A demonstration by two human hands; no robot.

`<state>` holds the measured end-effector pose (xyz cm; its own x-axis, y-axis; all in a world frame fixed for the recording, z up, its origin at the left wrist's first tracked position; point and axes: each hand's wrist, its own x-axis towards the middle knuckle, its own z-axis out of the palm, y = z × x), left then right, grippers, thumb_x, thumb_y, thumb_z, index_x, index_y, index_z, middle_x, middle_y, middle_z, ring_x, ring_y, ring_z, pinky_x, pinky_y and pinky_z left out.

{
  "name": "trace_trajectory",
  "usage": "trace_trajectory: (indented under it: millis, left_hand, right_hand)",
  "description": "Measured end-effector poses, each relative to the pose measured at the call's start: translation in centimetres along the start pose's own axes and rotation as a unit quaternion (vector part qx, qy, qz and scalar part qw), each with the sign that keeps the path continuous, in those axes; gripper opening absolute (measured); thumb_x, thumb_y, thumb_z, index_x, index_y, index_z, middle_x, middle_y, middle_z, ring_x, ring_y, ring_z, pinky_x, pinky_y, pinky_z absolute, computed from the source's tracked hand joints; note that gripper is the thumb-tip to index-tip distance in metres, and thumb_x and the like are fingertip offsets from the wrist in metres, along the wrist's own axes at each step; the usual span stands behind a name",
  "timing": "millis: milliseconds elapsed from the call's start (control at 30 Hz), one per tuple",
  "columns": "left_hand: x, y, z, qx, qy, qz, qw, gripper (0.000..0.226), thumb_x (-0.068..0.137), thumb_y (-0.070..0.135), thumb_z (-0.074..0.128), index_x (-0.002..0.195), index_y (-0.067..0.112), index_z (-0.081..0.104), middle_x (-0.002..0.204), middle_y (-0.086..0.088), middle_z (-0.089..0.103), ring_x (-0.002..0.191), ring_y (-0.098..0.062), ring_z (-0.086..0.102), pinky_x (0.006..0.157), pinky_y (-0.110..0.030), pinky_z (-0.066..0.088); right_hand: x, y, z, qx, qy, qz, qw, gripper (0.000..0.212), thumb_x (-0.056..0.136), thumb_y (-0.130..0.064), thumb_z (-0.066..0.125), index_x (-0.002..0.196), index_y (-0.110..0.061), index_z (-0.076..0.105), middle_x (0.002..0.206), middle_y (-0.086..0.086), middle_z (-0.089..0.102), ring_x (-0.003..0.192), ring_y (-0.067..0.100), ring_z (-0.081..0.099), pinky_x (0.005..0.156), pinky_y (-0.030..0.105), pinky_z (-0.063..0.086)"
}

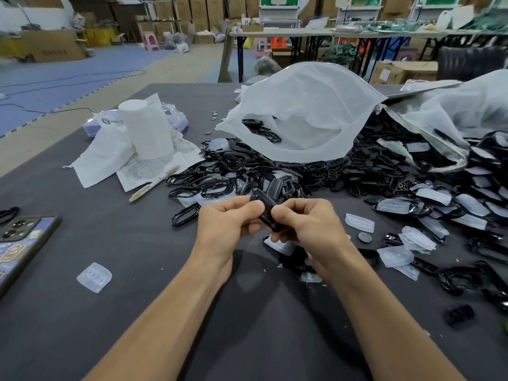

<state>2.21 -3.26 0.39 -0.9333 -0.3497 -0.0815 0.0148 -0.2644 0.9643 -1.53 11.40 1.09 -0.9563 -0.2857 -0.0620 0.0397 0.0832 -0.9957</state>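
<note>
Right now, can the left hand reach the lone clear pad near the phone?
Probably yes: only bare table lies between the left hand and the clear pad. It would first have to release the black plastic part it holds.

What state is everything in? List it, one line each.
black plastic part: held above the table from both sides
left grip: pinches its left end
right grip: pinches its right end
mesh bag: mouth open, black parts inside
paper roll: standing upright
pen: lying flat
phone: face down
coin: lying flat
</note>
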Motion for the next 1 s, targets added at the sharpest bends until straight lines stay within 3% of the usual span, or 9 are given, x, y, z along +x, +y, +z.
trace_trajectory:
  millis: [100,200,300,433,633,800,1000]
  left_hand:
    - [0.1,0.1,0.1,-0.041,0.046,-0.012,0.998,0.026,0.084,-0.009,0.073,0.096,0.013,0.081,0.080,-0.007,0.077,0.066,-0.013,0.071,0.060,-0.019,0.056]
    - [0.4,0.3,-0.1,-0.025,0.049,-0.006,0.998,0.032,0.083,-0.009,0.074,0.104,0.015,0.079,0.083,-0.008,0.075,0.068,-0.015,0.068,0.061,-0.020,0.057]
    - [0.6,0.8,-0.3,-0.002,0.041,-0.005,0.999,0.034,0.080,-0.011,0.072,0.099,0.017,0.082,0.082,-0.008,0.073,0.071,-0.019,0.065,0.061,-0.020,0.057]
    - [0.6,1.5,-0.9,0.015,0.008,0.001,1.000,0.037,0.080,-0.013,0.068,0.095,0.017,0.084,0.071,-0.007,0.068,0.056,-0.014,0.060,0.053,-0.018,0.052]
    - [0.7,1.4,-1.4,-0.089,-0.072,-0.083,0.990,0.039,0.080,-0.006,0.062,0.111,0.013,0.077,0.066,0.003,0.070,0.053,-0.006,0.063,0.059,-0.019,0.058]
    - [0.5,0.8,-1.1,-0.051,-0.091,-0.017,0.994,0.047,0.068,0.007,0.076,0.114,0.014,0.074,0.085,-0.001,0.078,0.073,-0.012,0.067,0.066,-0.016,0.057]
    - [0.9,1.2,-1.9,-0.098,-0.122,-0.074,0.985,0.049,0.064,-0.002,0.073,0.112,0.011,0.073,0.072,0.000,0.075,0.057,-0.008,0.070,0.058,-0.019,0.058]
  right_hand:
    - [-0.3,0.0,0.0,-0.090,0.026,-0.035,0.995,0.019,0.088,-0.018,0.077,0.070,-0.017,0.078,0.061,0.004,0.073,0.056,0.015,0.066,0.060,0.026,0.050]
    - [-0.5,0.0,0.3,-0.154,0.076,-0.074,0.982,0.015,0.085,-0.028,0.079,0.071,-0.034,0.078,0.057,-0.006,0.071,0.055,0.007,0.066,0.051,0.011,0.043]
    - [-0.3,0.1,0.5,-0.147,0.076,-0.078,0.983,0.015,0.086,-0.027,0.079,0.071,-0.028,0.079,0.057,-0.006,0.070,0.056,0.009,0.067,0.052,0.013,0.043]
    - [-0.3,-0.1,0.4,-0.116,0.039,-0.062,0.991,0.020,0.088,-0.019,0.077,0.068,-0.021,0.076,0.057,-0.001,0.070,0.048,0.005,0.058,0.051,0.014,0.041]
    - [-0.5,-0.6,0.0,-0.027,-0.053,-0.049,0.997,0.025,0.093,-0.004,0.072,0.069,-0.011,0.071,0.059,0.000,0.066,0.052,0.017,0.060,0.057,0.026,0.049]
    - [-0.4,-0.7,0.1,0.034,-0.009,-0.048,0.998,0.025,0.094,0.000,0.070,0.069,-0.007,0.070,0.062,0.006,0.066,0.051,0.021,0.055,0.060,0.036,0.044]
    - [-0.9,-0.8,-0.3,0.057,-0.036,-0.051,0.996,0.015,0.088,-0.005,0.078,0.073,-0.009,0.078,0.068,0.012,0.072,0.061,0.021,0.065,0.060,0.028,0.049]
